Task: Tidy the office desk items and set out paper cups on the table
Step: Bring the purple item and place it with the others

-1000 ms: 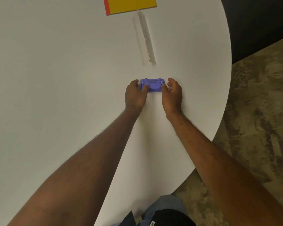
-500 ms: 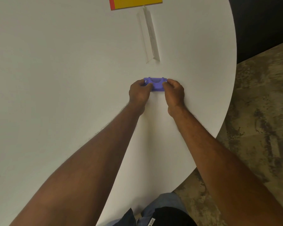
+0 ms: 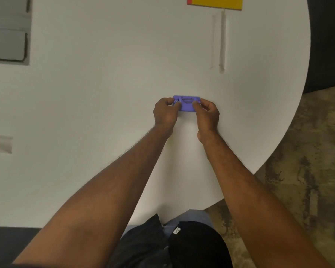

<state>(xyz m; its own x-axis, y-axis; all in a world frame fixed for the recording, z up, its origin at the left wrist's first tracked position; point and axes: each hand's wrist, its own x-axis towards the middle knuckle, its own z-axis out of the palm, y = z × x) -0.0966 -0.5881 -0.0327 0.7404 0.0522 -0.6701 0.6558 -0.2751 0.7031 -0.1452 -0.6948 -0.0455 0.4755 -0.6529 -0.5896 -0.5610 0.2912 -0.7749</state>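
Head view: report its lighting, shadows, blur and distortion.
Head view: soft, even light with no glare on the white table; a faint shadow between the forearms below the purple hole punch; wide-angle bending along the table edge; slight overall softness, and the clear plastic strip looks smeared.

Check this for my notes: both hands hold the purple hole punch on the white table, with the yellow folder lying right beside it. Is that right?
One thing is wrong. In the head view the left hand and right hand do hold the purple hole punch on the white table, but the yellow folder lies far off, at the table's far edge.
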